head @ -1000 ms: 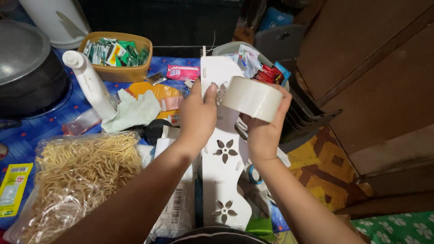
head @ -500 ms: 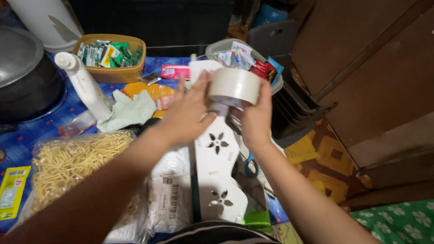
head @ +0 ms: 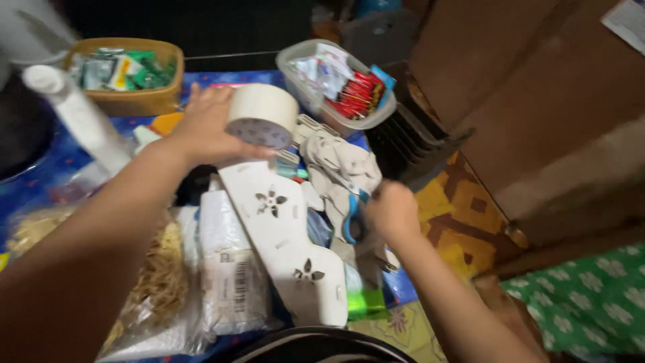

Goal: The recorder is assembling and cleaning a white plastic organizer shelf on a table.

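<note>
Now only the left hand [head: 201, 128] fingers grip the tape roll [head: 262, 114]; the right hand [head: 392, 212] has dropped, curled at blue-handled scissors [head: 351, 222], beside a white labelled package [head: 232, 269]; a clear tub [head: 336, 84] holds red sachets.

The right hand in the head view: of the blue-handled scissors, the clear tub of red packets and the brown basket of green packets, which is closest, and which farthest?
From the right hand:
1. Blue-handled scissors, at the hand, just to its left.
2. Clear tub of red packets, farther back on the table, a little left.
3. Brown basket of green packets, far back-left corner, beyond the left hand holding the tape roll.
</note>
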